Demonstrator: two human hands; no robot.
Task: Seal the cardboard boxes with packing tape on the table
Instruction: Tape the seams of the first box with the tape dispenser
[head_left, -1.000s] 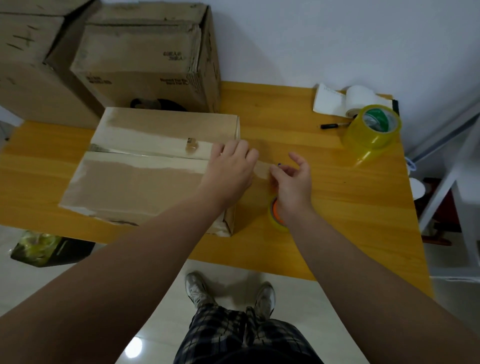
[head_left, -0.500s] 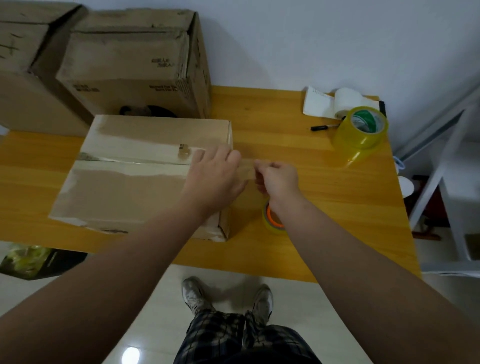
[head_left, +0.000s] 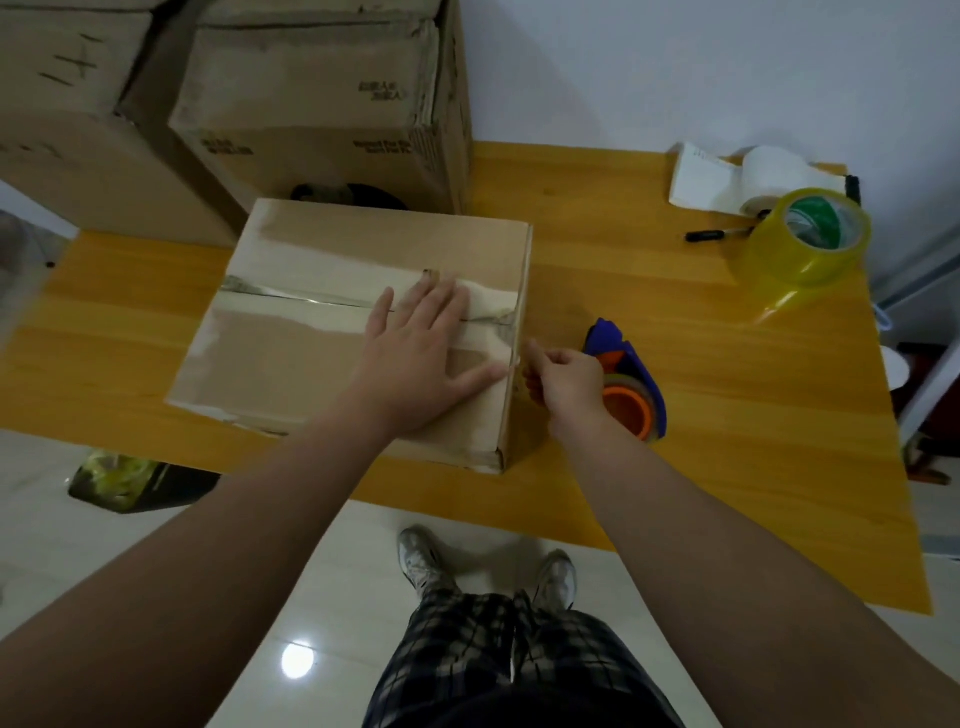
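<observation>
The left hand (head_left: 421, 353), fingers straight, is pressing flat on the cardboard box (head_left: 311, 364) lying on the worktop (head_left: 727, 395), while the right hand (head_left: 563, 382) is pinching the tape strip (head_left: 493, 319) at the box's right edge, a strip judged to be needing a taut pull and firm smoothing down the side.

Three cardboard boxes (head_left: 332, 364) (head_left: 311, 98) (head_left: 62, 119), two tape rolls (head_left: 808, 244) (head_left: 631, 413), one marker (head_left: 714, 235), two hands (head_left: 415, 358) (head_left: 566, 376)

The left grip (head_left: 415, 358) lies flat on the cardboard box (head_left: 291, 358) at centre frame. The right grip (head_left: 563, 379) pinches tape (head_left: 517, 358) at its right edge, beside a dispenser (head_left: 636, 379).
</observation>
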